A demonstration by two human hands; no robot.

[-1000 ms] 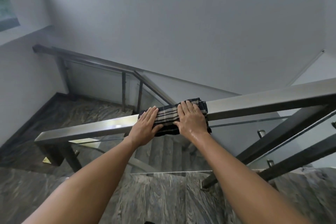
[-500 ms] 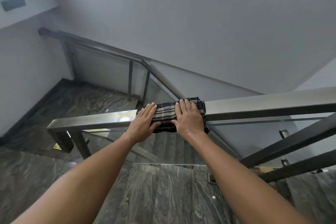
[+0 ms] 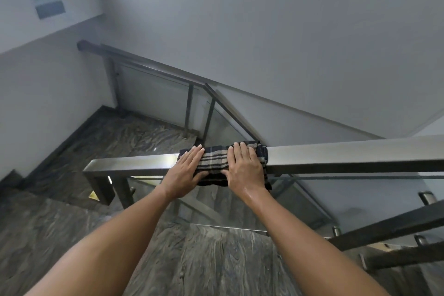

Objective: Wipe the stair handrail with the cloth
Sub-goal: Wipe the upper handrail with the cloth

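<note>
My left hand (image 3: 185, 170) and right hand (image 3: 243, 168) press flat, fingers stretched out and close together, on the plaid cloth (image 3: 215, 163) draped over the handrail (image 3: 336, 154). Since a second ago, hands and cloth sit nearer the rail's nine o'clock end.

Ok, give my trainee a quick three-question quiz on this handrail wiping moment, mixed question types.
1. True or false: both hands press flat on the cloth.
2. The cloth lies: A) on the floor, B) draped over the handrail, C) bunched in one fist.
3. Which hand sits nearer the handrail's end post?

Key:
1. True: the left hand and the right hand both rest on it, fingers spread.
2. B.
3. The left hand.
</note>
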